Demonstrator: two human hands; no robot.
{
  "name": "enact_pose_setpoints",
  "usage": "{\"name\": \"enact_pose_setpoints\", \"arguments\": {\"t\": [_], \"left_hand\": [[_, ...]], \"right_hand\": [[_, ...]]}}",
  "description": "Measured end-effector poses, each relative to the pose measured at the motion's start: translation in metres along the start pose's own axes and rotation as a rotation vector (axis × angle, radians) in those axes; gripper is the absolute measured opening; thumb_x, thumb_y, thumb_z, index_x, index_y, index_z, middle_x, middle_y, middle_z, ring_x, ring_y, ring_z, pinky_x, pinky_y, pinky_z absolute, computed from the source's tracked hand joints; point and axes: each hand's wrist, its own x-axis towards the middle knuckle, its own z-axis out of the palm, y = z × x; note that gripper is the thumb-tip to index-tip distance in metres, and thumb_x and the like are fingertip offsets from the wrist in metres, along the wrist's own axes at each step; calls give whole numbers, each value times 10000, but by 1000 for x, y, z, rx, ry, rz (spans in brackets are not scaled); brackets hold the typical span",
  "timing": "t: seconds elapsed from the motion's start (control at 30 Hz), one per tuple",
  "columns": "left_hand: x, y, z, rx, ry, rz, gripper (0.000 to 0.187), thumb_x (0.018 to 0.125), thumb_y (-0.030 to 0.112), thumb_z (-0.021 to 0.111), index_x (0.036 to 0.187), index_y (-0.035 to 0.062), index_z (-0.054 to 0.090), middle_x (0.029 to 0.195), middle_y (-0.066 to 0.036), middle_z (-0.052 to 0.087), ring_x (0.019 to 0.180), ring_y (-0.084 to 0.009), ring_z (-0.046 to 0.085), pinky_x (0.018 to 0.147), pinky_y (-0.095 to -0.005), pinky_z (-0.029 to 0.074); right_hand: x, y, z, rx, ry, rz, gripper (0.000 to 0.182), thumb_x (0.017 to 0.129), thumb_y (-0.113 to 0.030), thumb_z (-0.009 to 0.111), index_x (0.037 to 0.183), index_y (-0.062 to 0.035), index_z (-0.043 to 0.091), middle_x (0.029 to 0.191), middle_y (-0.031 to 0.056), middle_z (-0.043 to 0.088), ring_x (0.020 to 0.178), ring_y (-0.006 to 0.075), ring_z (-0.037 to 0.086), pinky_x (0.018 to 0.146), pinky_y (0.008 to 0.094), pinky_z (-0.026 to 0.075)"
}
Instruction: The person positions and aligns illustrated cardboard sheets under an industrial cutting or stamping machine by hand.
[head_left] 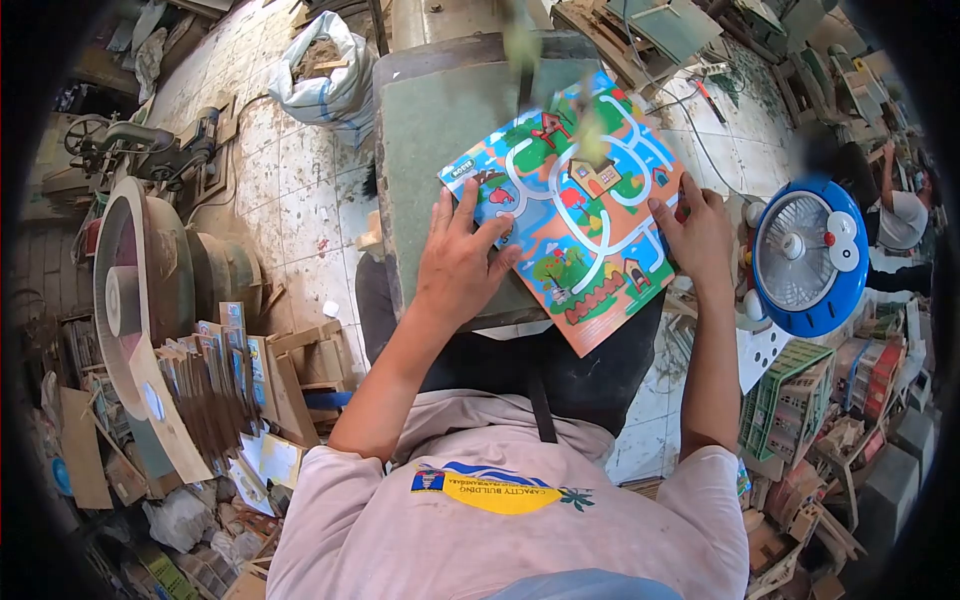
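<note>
A brightly printed maze board (628,225) with white curved tracks, small houses and trees lies tilted on a worn green worktable (425,130). Its lower corner juts past the table's near edge, over my lap. At the board's left edge, my left hand (460,255) grips it, fingers spread and fingertips on the print. Around the right edge my right hand (697,235) is closed, thumb on top. A blurred upright machine part (522,60) hangs close to the camera and covers some of the board's upper area.
At left stand a large wheel-shaped machine (125,290) and several upright boards (215,370). Behind them is a sewing-machine-like device (140,140). An open white sack (325,75) sits beyond the table. A blue fan (805,255) and green crate (790,405) stand right; another person (903,215) is farther off.
</note>
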Motion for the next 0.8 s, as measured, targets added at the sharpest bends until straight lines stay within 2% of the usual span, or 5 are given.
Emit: {"name": "enact_pose_setpoints", "arguments": {"t": [0.17, 0.3, 0.5, 0.8], "left_hand": [[-2, 3, 0, 31, 14, 30, 380, 872, 252, 847, 1205, 106, 737, 1587, -324, 468, 1412, -637, 440, 1171, -644, 386], [-6, 14, 10, 4, 77, -49, 353, 891, 209, 827, 1201, 67, 730, 1562, -350, 482, 1420, -604, 461, 1180, -634, 390], [-1, 8, 9, -22, 88, -44, 341, 908, 185, 812, 1209, 49, 726, 1564, -373, 462, 1432, -595, 458, 1190, -616, 398], [6, -10, 2, -29, 57, 25, 322, 903, 194, 817, 1195, 80, 742, 1565, -345, 482, 1434, -577, 468, 1189, -580, 418]], "right_hand": [[-20, 9, 7, 61, 12, -8, 763, 916, -573, 731, 1493, -89, 613, 1324, 282, 644, 1223, 455, 624, 1011, 571, 477], [-24, 13, 12, 77, 52, -48, 770, 917, -570, 730, 1502, -84, 610, 1419, 308, 585, 1311, 480, 563, 1075, 591, 427], [-32, 1, 0, 34, -14, 17, 768, 924, -575, 721, 1500, -78, 609, 1439, 327, 567, 1326, 491, 554, 1097, 592, 413], [-51, -1, 7, 24, 30, 31, 771, 945, -588, 692, 1508, -70, 596, 1456, 354, 539, 1359, 507, 522, 1092, 614, 408]]}}
